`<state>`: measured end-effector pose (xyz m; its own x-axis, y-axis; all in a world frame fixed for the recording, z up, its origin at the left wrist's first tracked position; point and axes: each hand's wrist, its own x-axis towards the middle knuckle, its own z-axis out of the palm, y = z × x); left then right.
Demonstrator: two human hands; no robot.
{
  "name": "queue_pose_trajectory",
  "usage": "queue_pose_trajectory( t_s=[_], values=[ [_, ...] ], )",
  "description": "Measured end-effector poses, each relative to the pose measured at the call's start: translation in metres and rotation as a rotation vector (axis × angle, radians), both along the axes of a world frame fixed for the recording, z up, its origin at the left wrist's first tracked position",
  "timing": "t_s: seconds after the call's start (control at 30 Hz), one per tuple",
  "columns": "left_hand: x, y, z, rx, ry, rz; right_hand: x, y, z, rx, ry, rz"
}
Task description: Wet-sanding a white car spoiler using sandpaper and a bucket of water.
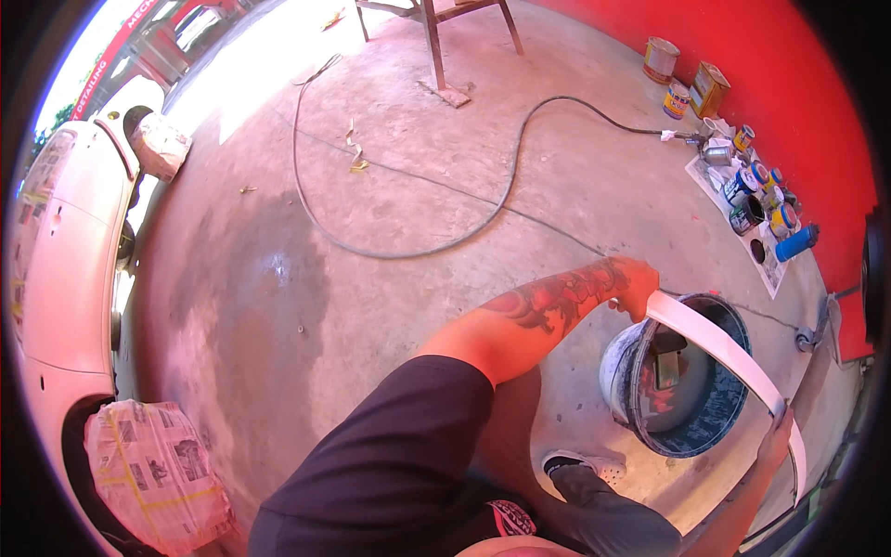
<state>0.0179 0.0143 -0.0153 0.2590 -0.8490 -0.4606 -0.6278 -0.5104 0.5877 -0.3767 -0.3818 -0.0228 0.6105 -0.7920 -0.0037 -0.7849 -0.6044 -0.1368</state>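
A long, curved white strip (716, 343), perhaps a car trim panel, arches over a dark-rimmed bucket (614, 376). My left hand (637, 286) is closed around its far end, arm stretched out across my front. Lower down, at the right, my right hand (774, 440) grips the strip near its other end; its fingers are partly hidden. Cloudy water (682, 395) lies in the bucket, with reflections on its surface. The bucket stands on the floor in front of my foot, beneath the strip and apart from both hands.
A dark hose (506, 200) loops over the concrete floor. Paint cans (742, 186) and a blue cylinder (796, 243) stand by the red wall at right. On the left is a pale car (74, 269) with paper-masked wheels (158, 473). A stand (434, 42) is at the back.
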Motion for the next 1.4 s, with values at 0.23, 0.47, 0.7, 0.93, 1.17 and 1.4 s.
queue_pose_trajectory(
  t_s=[0.23,0.47,0.7,0.93,1.17,1.4],
  values=[
    [0.002,-0.005,-0.002,0.025,0.024,-0.003,0.015,0.014,-0.037,-0.105,-0.194,0.341],
    [-0.001,-0.007,0.0,-0.027,0.055,-0.003,-0.005,-0.003,-0.015,-0.118,-0.198,0.179],
    [0.001,-0.005,-0.002,0.053,0.02,-0.02,0.042,0.05,-0.026,-0.219,-0.18,0.318],
    [-0.001,-0.007,0.005,-0.029,0.04,-0.024,-0.023,-0.02,-0.005,-0.027,-0.176,0.0],
    [0.002,-0.005,-0.005,0.022,-0.015,-0.036,0.016,0.035,-0.021,-0.223,-0.125,0.313],
    [-0.002,-0.002,0.001,0.01,-0.039,-0.017,-0.003,-0.015,-0.011,-0.035,0.009,-0.013]
  ],
)
